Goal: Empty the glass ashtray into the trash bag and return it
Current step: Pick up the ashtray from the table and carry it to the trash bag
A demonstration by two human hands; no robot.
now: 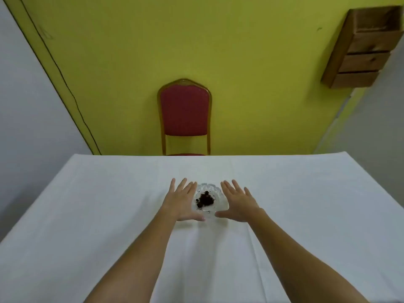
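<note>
A clear glass ashtray [215, 191] with a scalloped rim sits in the middle of the white-clothed table [109, 204]. A dark pile of ash and bits [205, 199] lies in its centre. My left hand [182, 201] is flat and open just left of the ashtray, its fingers spread and its thumb near the front rim. My right hand [238, 203] is open just right of it, thumb pointing inward at the front rim. Neither hand grips the glass. No trash bag is in view.
A red padded chair [185, 112] with a gold frame stands behind the table's far edge against a yellow wall. A wooden shelf box [363, 49] hangs on the wall at the upper right.
</note>
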